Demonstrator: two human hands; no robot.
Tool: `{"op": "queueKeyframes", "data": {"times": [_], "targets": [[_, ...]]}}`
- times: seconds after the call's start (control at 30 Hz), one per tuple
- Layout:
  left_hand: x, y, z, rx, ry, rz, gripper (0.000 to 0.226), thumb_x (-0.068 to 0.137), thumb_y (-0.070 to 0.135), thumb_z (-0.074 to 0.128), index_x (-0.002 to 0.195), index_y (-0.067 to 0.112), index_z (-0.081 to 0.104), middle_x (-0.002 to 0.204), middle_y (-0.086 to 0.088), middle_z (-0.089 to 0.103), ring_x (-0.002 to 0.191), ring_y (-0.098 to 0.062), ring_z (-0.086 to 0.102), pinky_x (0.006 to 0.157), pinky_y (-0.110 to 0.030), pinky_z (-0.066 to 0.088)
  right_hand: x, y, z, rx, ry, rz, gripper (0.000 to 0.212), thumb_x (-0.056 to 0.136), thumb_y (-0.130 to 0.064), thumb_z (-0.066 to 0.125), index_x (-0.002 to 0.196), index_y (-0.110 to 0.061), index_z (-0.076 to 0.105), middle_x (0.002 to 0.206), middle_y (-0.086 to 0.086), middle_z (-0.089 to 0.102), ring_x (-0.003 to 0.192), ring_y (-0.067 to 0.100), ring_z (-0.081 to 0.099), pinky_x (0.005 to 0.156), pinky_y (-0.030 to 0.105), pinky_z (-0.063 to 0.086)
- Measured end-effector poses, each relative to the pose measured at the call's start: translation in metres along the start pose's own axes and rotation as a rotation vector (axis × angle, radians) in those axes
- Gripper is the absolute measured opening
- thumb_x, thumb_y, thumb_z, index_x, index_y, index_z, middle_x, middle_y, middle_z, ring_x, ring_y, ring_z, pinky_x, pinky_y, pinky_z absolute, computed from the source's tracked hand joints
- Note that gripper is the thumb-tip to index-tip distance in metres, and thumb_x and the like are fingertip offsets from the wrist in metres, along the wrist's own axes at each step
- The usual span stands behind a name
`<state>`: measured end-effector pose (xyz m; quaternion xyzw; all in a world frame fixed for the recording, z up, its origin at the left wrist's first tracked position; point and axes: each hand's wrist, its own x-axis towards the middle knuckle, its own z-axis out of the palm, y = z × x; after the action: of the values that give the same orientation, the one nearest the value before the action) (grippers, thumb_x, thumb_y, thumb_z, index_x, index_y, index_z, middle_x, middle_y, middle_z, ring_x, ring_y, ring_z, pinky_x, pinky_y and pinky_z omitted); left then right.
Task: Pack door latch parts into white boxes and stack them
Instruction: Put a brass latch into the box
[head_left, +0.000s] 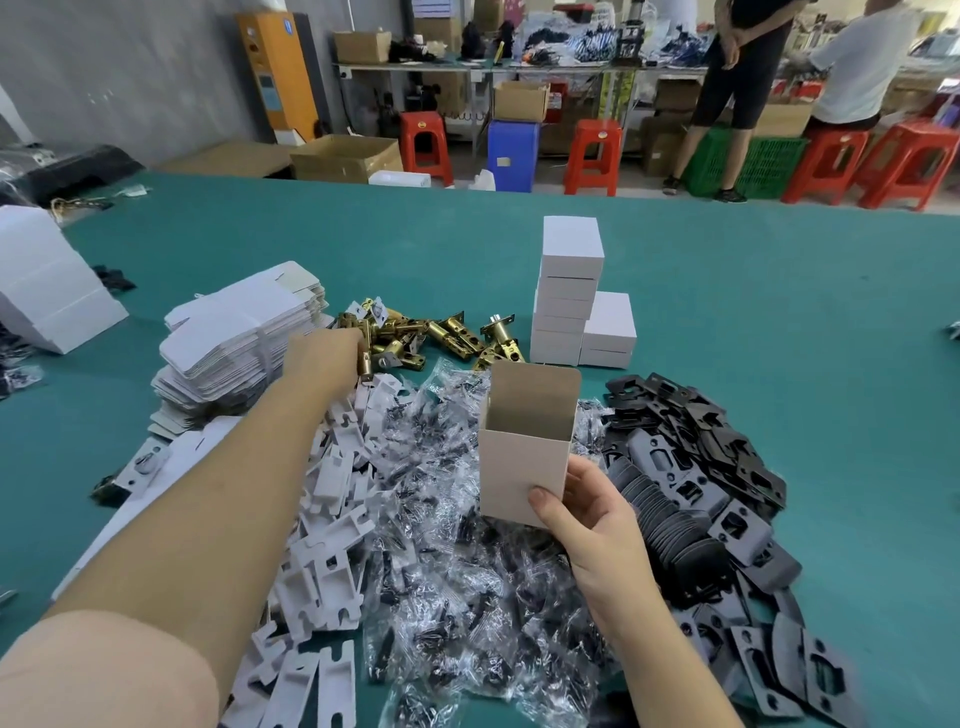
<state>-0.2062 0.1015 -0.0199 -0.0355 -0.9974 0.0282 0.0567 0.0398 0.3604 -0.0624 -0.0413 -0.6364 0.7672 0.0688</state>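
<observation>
Right hand (592, 512) holds an open white box (527, 447) upright above the middle of the bench (779, 291), grip pinching the lower corner of the box, thumb on the near face, fingers behind it; top flap stands up at the back so the mouth faces up, probably to take parts dropped in from above. Left hand (324, 358) is stretched far forward to the heap of brass latch bolts (431, 335); its grip looks curled onto a bolt at the near edge of the heap, but the fingertips are hidden, so cannot tell if it is closed on one. Supplies are fanned round the box within reach: white plastic inserts (332, 519) on the left, bagged screws (462, 545) in the middle, black strike plates (696, 467) on the right, flat unfolded cartons (234, 343) stacked far left. Finished boxes (571, 291) stand closed behind the bolts, a tall column with a shorter one touching its right side, out of the working area. Judged step: fetching a latch for the empty box; closing and stacking not yet done.
</observation>
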Motion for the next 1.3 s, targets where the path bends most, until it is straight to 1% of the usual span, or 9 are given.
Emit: {"op": "queueKeyframes", "data": {"times": [0.17,0.3,0.43,0.6,0.77,0.83,1.0,1.17,1.3], "targets": [[-0.002,-0.01,-0.015,-0.162,0.163,-0.101,0.034,0.099,0.01,0.057,0.124,0.032,0.067,0.108,-0.008,0.071,0.101,-0.031,0.062,0.084,-0.041,0.05,0.0,0.001,0.0,-0.011,0.001,-0.006,0.032,0.082,-0.031,0.078,0.11,-0.043,0.073,0.112,-0.004,0.076,0.103,0.01,0.071,0.085,0.02,0.057],[-0.006,-0.015,-0.036,-0.386,0.312,-0.154,0.035,0.101,0.01,0.053,0.132,0.019,0.066,0.12,-0.02,0.067,0.111,-0.039,0.059,0.092,-0.046,0.051,0.0,0.001,0.001,-0.011,0.002,-0.003,0.032,0.081,-0.031,0.078,0.109,-0.044,0.073,0.111,-0.004,0.076,0.102,0.01,0.071,0.084,0.02,0.057],[-0.015,-0.007,-0.072,-0.426,0.286,-0.027,0.03,0.102,0.015,0.056,0.128,0.012,0.068,0.126,-0.014,0.068,0.114,-0.035,0.061,0.095,-0.045,0.049,0.0,-0.001,0.002,-0.008,0.005,-0.005,0.032,0.079,-0.03,0.077,0.108,-0.042,0.073,0.108,-0.004,0.076,0.099,0.008,0.071,0.082,0.018,0.057],[-0.039,0.014,-0.117,-0.343,0.212,0.174,0.018,0.097,0.034,0.066,0.1,0.018,0.075,0.095,-0.001,0.074,0.087,-0.02,0.06,0.076,-0.034,0.048,-0.001,0.001,0.002,0.007,0.013,0.009,0.035,0.081,-0.028,0.078,0.115,-0.032,0.072,0.11,-0.001,0.076,0.104,0.015,0.071,0.084,0.024,0.058],[-0.071,0.024,-0.161,-0.597,0.288,0.292,0.007,0.09,0.037,0.075,0.089,0.03,0.077,0.075,0.019,0.067,0.064,0.005,0.055,0.06,-0.023,0.04,-0.001,0.0,0.002,0.009,0.007,0.01,0.037,0.08,-0.029,0.078,0.117,-0.029,0.071,0.111,0.001,0.076,0.106,0.017,0.071,0.084,0.024,0.058],[-0.086,0.028,-0.177,-0.74,0.31,0.365,0.004,0.089,0.035,0.076,0.086,0.036,0.076,0.064,0.019,0.064,0.054,0.0,0.047,0.053,-0.018,0.034,-0.001,-0.001,0.002,0.012,-0.002,0.007,0.034,0.081,-0.029,0.078,0.115,-0.034,0.072,0.112,0.001,0.076,0.105,0.016,0.071,0.084,0.024,0.058],[-0.12,0.051,-0.194,-1.047,0.279,0.544,0.005,0.092,0.029,0.074,0.093,0.03,0.079,0.07,0.002,0.068,0.054,-0.003,0.039,0.05,-0.013,0.033,-0.002,-0.003,0.003,0.007,0.002,-0.002,0.03,0.085,-0.032,0.081,0.111,-0.042,0.073,0.111,-0.002,0.076,0.104,0.013,0.071,0.083,0.023,0.058],[-0.138,0.08,-0.171,-1.012,0.243,0.548,0.004,0.088,0.026,0.078,0.092,0.027,0.079,0.062,0.011,0.065,0.052,-0.009,0.039,0.05,-0.021,0.033,-0.004,-0.005,0.003,0.047,-0.016,-0.006,0.041,0.074,-0.045,0.082,0.113,-0.039,0.073,0.107,-0.001,0.076,0.099,0.013,0.071,0.079,0.026,0.059],[-0.141,0.09,-0.152,-0.944,0.211,0.52,0.005,0.086,0.025,0.081,0.09,0.028,0.079,0.058,0.023,0.061,0.051,-0.006,0.042,0.051,-0.013,0.032,-0.005,-0.006,0.002,0.117,-0.015,0.011,0.045,0.074,-0.043,0.082,0.117,-0.034,0.073,0.103,0.001,0.075,0.097,0.019,0.071,0.079,0.031,0.061]]}}
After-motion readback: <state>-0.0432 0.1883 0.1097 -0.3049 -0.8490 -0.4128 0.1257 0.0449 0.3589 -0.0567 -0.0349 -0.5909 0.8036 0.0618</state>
